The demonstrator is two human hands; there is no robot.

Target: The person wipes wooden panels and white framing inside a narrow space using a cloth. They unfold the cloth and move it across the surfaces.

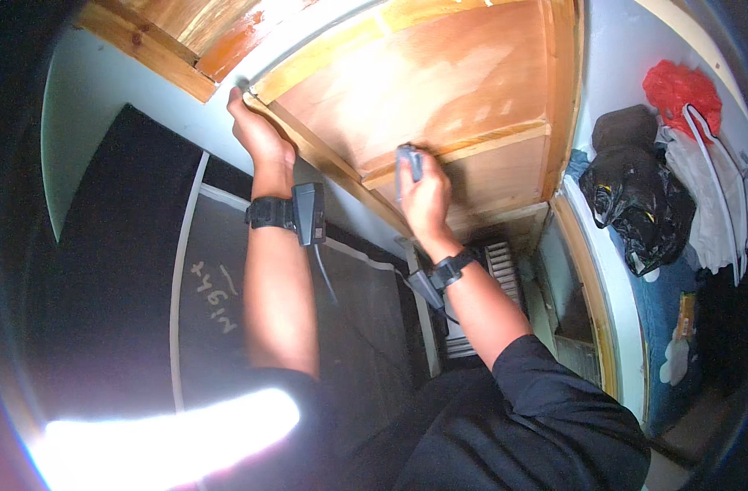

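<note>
A wooden panel with pale framing strips and a cross rail stands in front of me. At its upper left corner, my left hand is closed on the frame's edge, with some fingers hidden. My right hand is closed around a small grey folded piece, held by the left part of the cross rail. Whether the piece is cloth or abrasive paper I cannot make out. Both wrists wear black straps with small boxes and cables.
Left of the panel stands a dark board with a light border. On the right wall hang a black plastic bag, a red bag and white cloth. Dark slats show below the panel. A bright glare covers the lower left.
</note>
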